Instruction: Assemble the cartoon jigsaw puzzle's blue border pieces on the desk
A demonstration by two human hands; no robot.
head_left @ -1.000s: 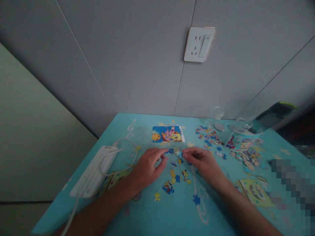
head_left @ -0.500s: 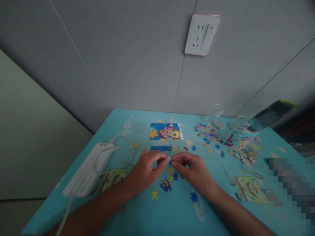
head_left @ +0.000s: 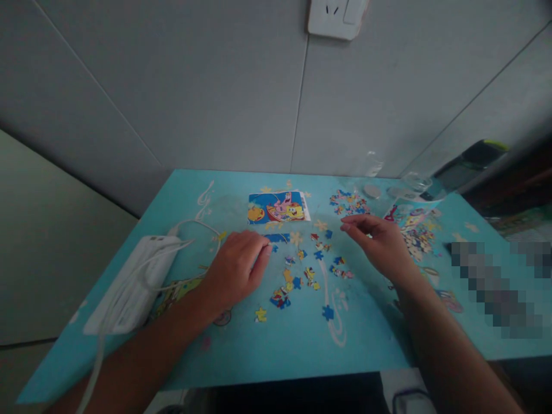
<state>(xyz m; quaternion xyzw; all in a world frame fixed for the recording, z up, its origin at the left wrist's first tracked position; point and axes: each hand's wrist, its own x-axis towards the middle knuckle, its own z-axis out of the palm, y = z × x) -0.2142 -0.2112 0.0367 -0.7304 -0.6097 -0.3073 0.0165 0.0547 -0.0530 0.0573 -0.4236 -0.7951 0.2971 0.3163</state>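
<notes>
Dozens of small blue-and-yellow puzzle pieces (head_left: 308, 273) lie scattered between left hand (head_left: 237, 267) and right hand (head_left: 379, 244), both grips released.

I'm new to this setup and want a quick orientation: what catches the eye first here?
The bright turquoise table stands out, with small colourful puzzle pieces scattered at its middle between the left hand and the right hand. Behind them, towards the wall, lies a cartoon picture card. A white power strip with its cord sits near the table's left edge.
</notes>
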